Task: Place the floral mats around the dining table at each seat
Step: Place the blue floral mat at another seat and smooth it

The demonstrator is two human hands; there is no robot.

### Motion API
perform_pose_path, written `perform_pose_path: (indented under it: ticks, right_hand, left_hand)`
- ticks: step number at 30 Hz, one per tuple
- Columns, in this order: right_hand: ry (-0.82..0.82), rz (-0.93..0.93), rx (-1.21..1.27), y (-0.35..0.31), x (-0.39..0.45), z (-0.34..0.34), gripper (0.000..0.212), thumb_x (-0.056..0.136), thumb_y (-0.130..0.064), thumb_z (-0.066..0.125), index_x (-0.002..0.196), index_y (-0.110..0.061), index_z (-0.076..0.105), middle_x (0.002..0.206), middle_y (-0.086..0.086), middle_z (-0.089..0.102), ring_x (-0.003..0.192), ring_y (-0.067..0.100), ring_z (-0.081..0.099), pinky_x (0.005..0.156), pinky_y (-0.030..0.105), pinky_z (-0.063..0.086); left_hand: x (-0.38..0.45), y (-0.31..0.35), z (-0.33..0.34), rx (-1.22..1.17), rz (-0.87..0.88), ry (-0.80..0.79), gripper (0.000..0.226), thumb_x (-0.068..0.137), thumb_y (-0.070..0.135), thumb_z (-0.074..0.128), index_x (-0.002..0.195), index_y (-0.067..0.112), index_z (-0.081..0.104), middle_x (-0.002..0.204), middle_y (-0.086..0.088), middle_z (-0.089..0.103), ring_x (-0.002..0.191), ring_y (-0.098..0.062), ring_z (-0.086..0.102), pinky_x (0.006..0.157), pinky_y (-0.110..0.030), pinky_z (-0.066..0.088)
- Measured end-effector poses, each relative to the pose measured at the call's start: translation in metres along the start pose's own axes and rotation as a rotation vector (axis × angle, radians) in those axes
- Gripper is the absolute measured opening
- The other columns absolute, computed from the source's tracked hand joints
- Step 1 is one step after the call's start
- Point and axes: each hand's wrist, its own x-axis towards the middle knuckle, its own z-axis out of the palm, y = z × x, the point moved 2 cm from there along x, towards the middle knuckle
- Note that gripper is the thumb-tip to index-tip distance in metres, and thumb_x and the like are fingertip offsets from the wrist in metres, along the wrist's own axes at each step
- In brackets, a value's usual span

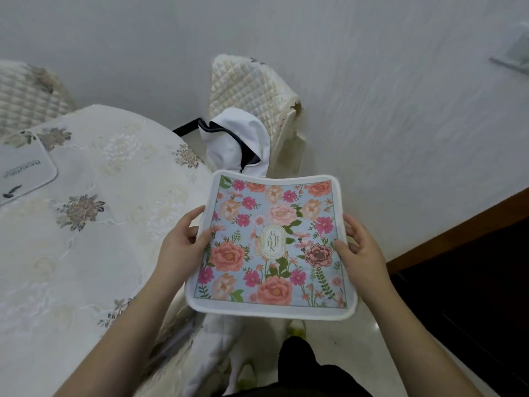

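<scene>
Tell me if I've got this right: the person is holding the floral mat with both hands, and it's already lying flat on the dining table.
Not quite. The head view shows the left hand and right hand gripping the floral mat by its side edges, but it is held up in the air, off to the right of the dining table, not lying on it.

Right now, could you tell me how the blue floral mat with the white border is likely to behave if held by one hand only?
The blue floral mat with the white border probably droops: its edges already curve between the left hand and right hand. It seems light, pinched only at the edges.
</scene>
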Motion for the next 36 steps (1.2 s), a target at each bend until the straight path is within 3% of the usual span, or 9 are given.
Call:
perform_pose_path:
  ticks: [4, 10, 14, 18, 21, 25, 28, 31, 36]
  right_hand:
    - [-0.126, 0.02, 0.007, -0.002, 0.052, 0.007, 0.046, 0.097, -0.013, 0.056, 0.134, -0.038, 0.048, 0.113, -0.015, 0.063, 0.092, 0.007, 0.071, 0.067, 0.038, 0.062]
    - [-0.306, -0.016, 0.003, -0.019, 0.124, 0.013, 0.045, 0.097, -0.015, 0.057, 0.135, -0.036, 0.048, 0.109, -0.014, 0.068, 0.091, 0.013, 0.072, 0.069, 0.044, 0.062]
    - [-0.399, -0.052, -0.005, -0.03, 0.155, 0.024, 0.045, 0.096, -0.014, 0.057, 0.134, -0.036, 0.049, 0.104, -0.024, 0.067, 0.091, 0.006, 0.071, 0.067, 0.036, 0.062]
    - [-0.496, -0.085, -0.028, -0.04, 0.175, 0.044, 0.046, 0.095, -0.012, 0.058, 0.136, -0.031, 0.048, 0.113, -0.014, 0.064, 0.093, 0.006, 0.07, 0.062, 0.028, 0.06]
    - [-0.572, -0.106, -0.036, -0.048, 0.184, 0.066, 0.046, 0.095, -0.011, 0.059, 0.136, -0.029, 0.047, 0.118, -0.01, 0.062, 0.096, 0.006, 0.069, 0.065, 0.031, 0.061]
    - [-0.667, -0.137, -0.048, -0.057, 0.19, 0.101, 0.047, 0.095, -0.011, 0.059, 0.136, -0.03, 0.046, 0.126, -0.012, 0.059, 0.103, 0.006, 0.066, 0.073, 0.036, 0.061]
    - [-0.726, -0.173, -0.079, -0.064, 0.186, 0.132, 0.046, 0.095, -0.01, 0.057, 0.135, -0.03, 0.045, 0.121, -0.013, 0.06, 0.096, -0.001, 0.066, 0.069, 0.027, 0.059]
    - [-0.779, -0.196, -0.112, -0.07, 0.181, 0.166, 0.048, 0.096, -0.007, 0.055, 0.138, -0.025, 0.043, 0.121, -0.01, 0.06, 0.091, -0.005, 0.065, 0.061, 0.017, 0.055]
    - [-0.867, -0.192, -0.14, -0.081, 0.172, 0.222, 0.046, 0.096, -0.003, 0.054, 0.136, -0.019, 0.039, 0.118, -0.005, 0.057, 0.081, -0.01, 0.065, 0.056, 0.014, 0.053]
  left_hand:
    - [0.02, 0.006, 0.005, -0.002, -0.059, 0.093, 0.047, 0.094, 0.04, 0.063, 0.138, 0.044, 0.046, 0.085, 0.007, 0.076, 0.068, -0.007, 0.074, 0.059, -0.029, 0.057]
    - [0.036, 0.014, 0.015, -0.076, -0.175, 0.22, 0.049, 0.09, 0.043, 0.068, 0.135, 0.046, 0.049, 0.09, 0.003, 0.076, 0.071, -0.014, 0.075, 0.068, -0.044, 0.062]
    - [0.038, 0.022, 0.013, -0.091, -0.222, 0.324, 0.05, 0.089, 0.045, 0.069, 0.134, 0.047, 0.049, 0.094, 0.004, 0.076, 0.072, -0.014, 0.075, 0.067, -0.045, 0.062]
    - [0.034, 0.026, 0.005, -0.073, -0.252, 0.409, 0.048, 0.092, 0.041, 0.066, 0.137, 0.046, 0.048, 0.097, 0.004, 0.075, 0.071, -0.011, 0.075, 0.061, -0.037, 0.062]
    - [0.026, 0.024, -0.008, -0.061, -0.267, 0.483, 0.049, 0.093, 0.04, 0.065, 0.138, 0.044, 0.048, 0.094, 0.006, 0.075, 0.07, -0.007, 0.073, 0.056, -0.028, 0.058]
    - [0.017, 0.008, -0.025, -0.115, -0.325, 0.566, 0.048, 0.094, 0.04, 0.064, 0.138, 0.046, 0.047, 0.095, 0.006, 0.076, 0.071, -0.009, 0.074, 0.056, -0.03, 0.059]
    - [0.012, -0.005, -0.036, -0.128, -0.361, 0.624, 0.047, 0.094, 0.04, 0.063, 0.138, 0.046, 0.047, 0.097, 0.005, 0.075, 0.073, -0.01, 0.074, 0.06, -0.035, 0.061]
    - [0.004, -0.017, -0.053, -0.137, -0.378, 0.691, 0.045, 0.095, 0.039, 0.062, 0.137, 0.044, 0.047, 0.097, 0.006, 0.075, 0.073, -0.008, 0.073, 0.054, -0.027, 0.057]
    - [-0.012, -0.041, -0.09, -0.201, -0.412, 0.784, 0.047, 0.094, 0.037, 0.064, 0.137, 0.043, 0.048, 0.092, 0.007, 0.075, 0.068, -0.006, 0.073, 0.05, -0.023, 0.055]
